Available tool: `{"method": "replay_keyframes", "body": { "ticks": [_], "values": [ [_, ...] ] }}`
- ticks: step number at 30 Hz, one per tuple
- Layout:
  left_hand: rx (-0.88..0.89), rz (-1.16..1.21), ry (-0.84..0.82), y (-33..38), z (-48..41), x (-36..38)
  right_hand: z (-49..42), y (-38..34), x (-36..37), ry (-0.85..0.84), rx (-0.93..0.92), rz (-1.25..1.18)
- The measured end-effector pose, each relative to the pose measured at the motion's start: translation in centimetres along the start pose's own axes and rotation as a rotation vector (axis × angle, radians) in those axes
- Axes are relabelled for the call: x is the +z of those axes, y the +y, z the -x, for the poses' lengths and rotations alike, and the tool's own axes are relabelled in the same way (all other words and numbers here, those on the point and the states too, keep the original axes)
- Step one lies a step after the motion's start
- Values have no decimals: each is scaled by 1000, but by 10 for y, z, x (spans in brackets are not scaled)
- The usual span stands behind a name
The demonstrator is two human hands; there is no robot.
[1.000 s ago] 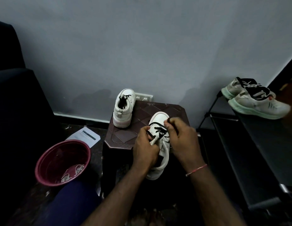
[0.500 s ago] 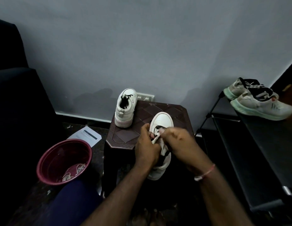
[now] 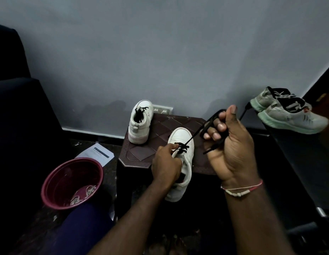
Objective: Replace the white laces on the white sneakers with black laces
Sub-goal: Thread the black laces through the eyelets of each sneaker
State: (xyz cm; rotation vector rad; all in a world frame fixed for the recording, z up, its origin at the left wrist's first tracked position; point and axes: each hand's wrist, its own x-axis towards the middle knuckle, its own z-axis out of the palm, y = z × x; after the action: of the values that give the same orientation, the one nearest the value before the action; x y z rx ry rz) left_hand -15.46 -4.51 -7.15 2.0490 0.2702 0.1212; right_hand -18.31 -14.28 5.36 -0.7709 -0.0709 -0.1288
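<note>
A white sneaker (image 3: 184, 138) lies on the dark brown stool (image 3: 141, 153), toe pointing away, with a black lace (image 3: 195, 135) threaded through its lower eyelets. My left hand (image 3: 165, 164) grips the sneaker at its tongue and eyelet flap. My right hand (image 3: 230, 142) is raised to the right of the shoe and grips the black lace, which runs taut from the eyelets up into my fist. A second white sneaker (image 3: 139, 122) with black laces stands upright at the stool's back left.
A maroon bowl (image 3: 71, 183) holding white laces sits on the floor at the left, with a paper sheet (image 3: 97, 153) behind it. A pair of grey sneakers (image 3: 287, 113) rests on a black rack at the right. A dark chair stands at far left.
My right hand left the eyelets and rose up and to the right, drawing the black lace out taut. The left hand stayed on the sneaker.
</note>
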Motion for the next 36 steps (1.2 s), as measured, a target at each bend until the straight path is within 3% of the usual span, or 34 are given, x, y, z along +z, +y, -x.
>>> {"method": "replay_keyframes", "body": {
  "ticks": [19, 26, 30, 34, 36],
  "values": [
    [-65, 37, 38, 3, -8, 6, 11, -4, 28, -74, 0, 97],
    [-159, 231, 9, 6, -22, 4, -8, -35, 18, -325, -17, 976],
    [-137, 263, -35, 7, -27, 8, -29, -37, 10, -351, -55, 1404],
    [181, 168, -100, 18, -27, -3, -36, -28, 7, -342, 44, 1474],
    [379, 327, -165, 30, -23, -15, -35, -22, 6, -376, 117, 1490]
  ]
}}
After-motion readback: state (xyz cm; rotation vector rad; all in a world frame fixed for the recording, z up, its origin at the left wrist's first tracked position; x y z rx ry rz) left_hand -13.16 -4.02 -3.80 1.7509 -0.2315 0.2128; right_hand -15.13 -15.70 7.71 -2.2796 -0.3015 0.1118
